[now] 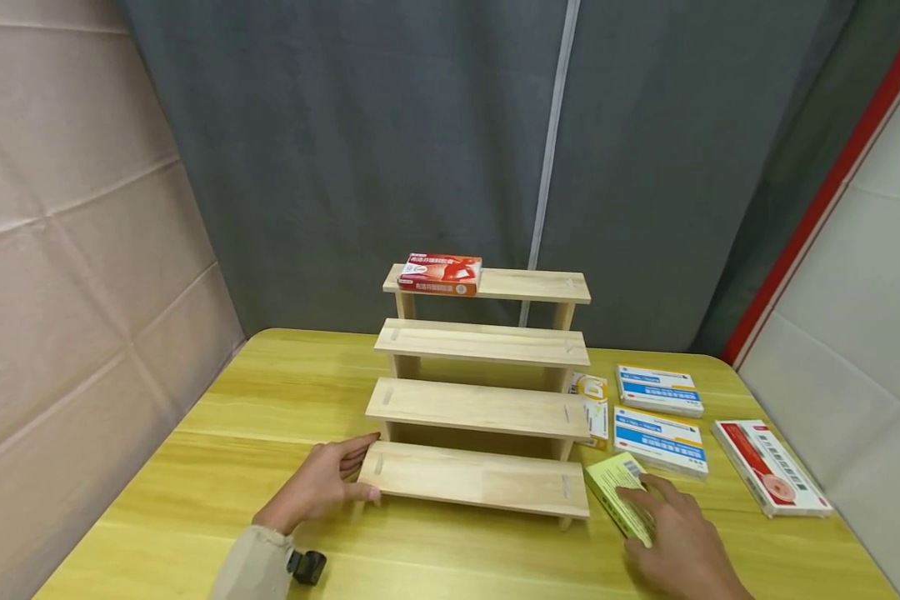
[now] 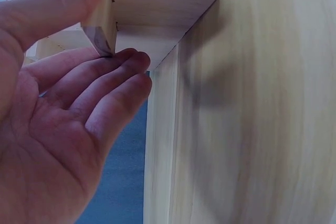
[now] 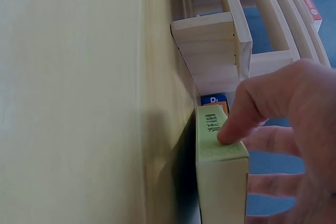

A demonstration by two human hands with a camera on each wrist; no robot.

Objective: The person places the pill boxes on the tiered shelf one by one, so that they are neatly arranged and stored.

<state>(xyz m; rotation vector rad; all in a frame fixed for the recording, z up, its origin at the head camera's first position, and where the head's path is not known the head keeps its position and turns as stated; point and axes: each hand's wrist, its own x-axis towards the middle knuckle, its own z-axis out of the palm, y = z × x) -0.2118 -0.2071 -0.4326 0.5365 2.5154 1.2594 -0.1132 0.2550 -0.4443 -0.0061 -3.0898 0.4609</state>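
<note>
Between curled right fingers (image 3: 275, 140), yellow-green lettered box (image 3: 223, 169), left fingers (image 2: 110, 85) round shelf (image 1: 480, 408) end.

I'm getting bright lime green off the small box (image 1: 609, 478) with its dark print, against pale cream wood with faint streaky grain on the stepped shelf (image 1: 465, 408), and a honey-yellow, long-grained desk (image 1: 195, 467) below! Up top glows a red carton (image 1: 440, 275) with white lettering, while at right I've got blue bands across white packs (image 1: 660, 442), a red-and-white packet (image 1: 772, 468), and dark grey curtain (image 1: 345, 167) behind!
</note>
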